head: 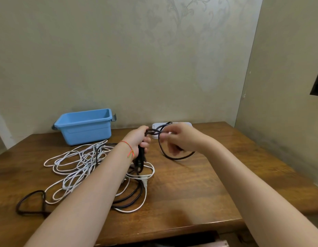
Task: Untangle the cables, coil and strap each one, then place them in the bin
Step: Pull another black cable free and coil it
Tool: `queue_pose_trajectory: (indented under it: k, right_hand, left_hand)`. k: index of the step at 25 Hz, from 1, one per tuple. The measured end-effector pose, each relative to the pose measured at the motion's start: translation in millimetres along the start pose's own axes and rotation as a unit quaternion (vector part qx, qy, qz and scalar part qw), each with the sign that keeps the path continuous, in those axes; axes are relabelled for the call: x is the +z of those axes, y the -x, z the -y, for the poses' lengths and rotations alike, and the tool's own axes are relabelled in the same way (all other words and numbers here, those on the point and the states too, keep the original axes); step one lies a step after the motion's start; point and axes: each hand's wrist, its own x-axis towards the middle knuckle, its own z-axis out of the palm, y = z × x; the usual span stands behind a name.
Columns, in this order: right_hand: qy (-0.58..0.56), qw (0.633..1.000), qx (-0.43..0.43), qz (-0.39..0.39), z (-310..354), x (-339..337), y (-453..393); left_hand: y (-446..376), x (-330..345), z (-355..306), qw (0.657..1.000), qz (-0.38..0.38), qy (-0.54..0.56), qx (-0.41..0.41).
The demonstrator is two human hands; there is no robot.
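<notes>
A blue plastic bin [83,128] sits at the back left of the brown wooden table [199,184]. The left hand [139,139], held up, grips a bunched thin black cable [140,160]. The right hand [179,138] pinches its loop.

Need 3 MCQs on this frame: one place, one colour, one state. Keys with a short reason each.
1. Where is the bin?
A. far left of the table, by the wall
B. near right corner
C. on the floor

2. What colour is the bin?
A. red
B. blue
C. green

3. What does the left hand hold?
A. nothing, fingers straight
B. a white cable only
C. a bunch of dark cable

Answers:
1 A: it stands at the far left edge by the wall.
2 B: its plastic is light blue.
3 C: its grip is curled round dark loops, with the right hand on the same cable.
</notes>
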Motion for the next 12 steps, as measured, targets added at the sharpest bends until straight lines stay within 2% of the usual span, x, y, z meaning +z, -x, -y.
queue_pose_trajectory:
  k: [2, 4, 5, 6, 7, 9, 11, 12]
  right_hand:
    - [-0.012, 0.987, 0.013, -0.158, 0.4, -13.7, -3.9]
    - [0.086, 0.955, 0.029, -0.282, 1.6, -26.2, -8.5]
    - [0.149, 0.94, 0.047, -0.303, 3.4, -29.9, -10.7]
    - [0.215, 0.929, 0.072, -0.293, 5.5, -31.6, -12.8]
    - [0.28, 0.922, 0.107, -0.247, 7.4, -32.4, -15.1]
    - [0.361, 0.913, 0.174, -0.073, 10.1, -28.7, -18.1]
    - [0.356, 0.902, 0.216, 0.112, 8.7, -23.7, -18.0]
    - [0.348, 0.904, 0.202, 0.144, 7.7, -22.0, -18.6]
  left_hand:
    - [3.5, -0.5, -2.1, 0.989, 0.004, -0.148, 0.02]
    - [11.6, 1.9, -8.1, 0.967, 0.062, -0.244, 0.039]
    - [18.2, 4.1, -12.4, 0.954, 0.106, -0.274, 0.054]
    - [26.4, 6.0, -16.8, 0.941, 0.149, -0.295, 0.076]
    - [34.1, 6.4, -20.9, 0.928, 0.193, -0.301, 0.104]
    - [44.6, 0.7, -28.6, 0.908, 0.273, -0.278, 0.153]
    - [49.4, -10.5, -33.7, 0.902, 0.31, -0.244, 0.175]
    - [50.1, -15.8, -34.7, 0.905, 0.315, -0.223, 0.18]
